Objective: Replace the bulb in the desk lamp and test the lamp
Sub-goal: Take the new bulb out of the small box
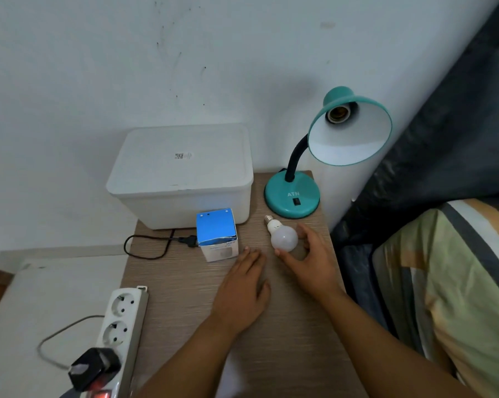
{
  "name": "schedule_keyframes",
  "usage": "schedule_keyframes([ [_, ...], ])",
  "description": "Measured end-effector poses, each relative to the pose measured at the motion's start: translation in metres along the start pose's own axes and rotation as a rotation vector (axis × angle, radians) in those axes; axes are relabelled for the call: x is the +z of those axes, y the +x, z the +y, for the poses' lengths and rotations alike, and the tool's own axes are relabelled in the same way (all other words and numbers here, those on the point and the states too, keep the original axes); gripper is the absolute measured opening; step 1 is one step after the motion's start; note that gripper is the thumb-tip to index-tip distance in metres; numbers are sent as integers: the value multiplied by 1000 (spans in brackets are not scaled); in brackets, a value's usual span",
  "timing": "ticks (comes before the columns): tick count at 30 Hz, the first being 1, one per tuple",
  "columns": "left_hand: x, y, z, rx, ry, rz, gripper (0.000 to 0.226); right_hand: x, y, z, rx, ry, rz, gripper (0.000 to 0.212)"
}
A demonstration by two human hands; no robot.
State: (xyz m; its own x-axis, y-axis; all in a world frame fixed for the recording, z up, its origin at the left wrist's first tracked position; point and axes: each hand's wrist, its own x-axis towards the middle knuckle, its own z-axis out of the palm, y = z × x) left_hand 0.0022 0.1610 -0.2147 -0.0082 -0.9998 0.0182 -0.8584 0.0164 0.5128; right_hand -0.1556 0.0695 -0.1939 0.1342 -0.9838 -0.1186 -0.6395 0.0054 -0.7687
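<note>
I see a wooden table filling the lower centre of the frame. On it: white lidded box upper left, blue carton, bulb, teal lamp, power strip at lower left, my left hand flat.

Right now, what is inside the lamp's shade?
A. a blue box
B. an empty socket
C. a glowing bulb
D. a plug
B: the socket in the teal lamp's shade has no bulb in it, and the white bulb lies on the table by the right hand.
</note>
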Motion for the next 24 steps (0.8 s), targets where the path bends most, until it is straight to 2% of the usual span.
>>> schedule_keyframes([
  [3, -8, -12, -2, 18, -17, 18, 58, -8, -5, -5, -27, -40, 31, 86],
  [5, -17, -24, -4, 7, -42, 87, 54, -13, -11, -10, -63, -32, 66, 79],
  [8, -33, -45, -12, -78, -113, 177, 45, -17, -19, -21, -141, 23, 98, 68],
  [12, -52, -61, -25, -220, -197, 344, 40, -12, -25, -47, -226, 94, 33, 42],
  [15, -65, -61, -29, -353, -333, 431, 43, 2, -24, -64, -271, 115, -60, 42],
  [18, -73, -51, -34, -432, -500, 432, 53, 16, -21, -79, -312, 106, -125, 46],
  [21, -82, -32, -30, -399, -619, 432, 54, 24, -17, -94, -335, 112, -168, 47],
  [24, -89, -15, -27, -341, -700, 433, 51, 30, -12, -100, -324, 91, -167, 39],
])
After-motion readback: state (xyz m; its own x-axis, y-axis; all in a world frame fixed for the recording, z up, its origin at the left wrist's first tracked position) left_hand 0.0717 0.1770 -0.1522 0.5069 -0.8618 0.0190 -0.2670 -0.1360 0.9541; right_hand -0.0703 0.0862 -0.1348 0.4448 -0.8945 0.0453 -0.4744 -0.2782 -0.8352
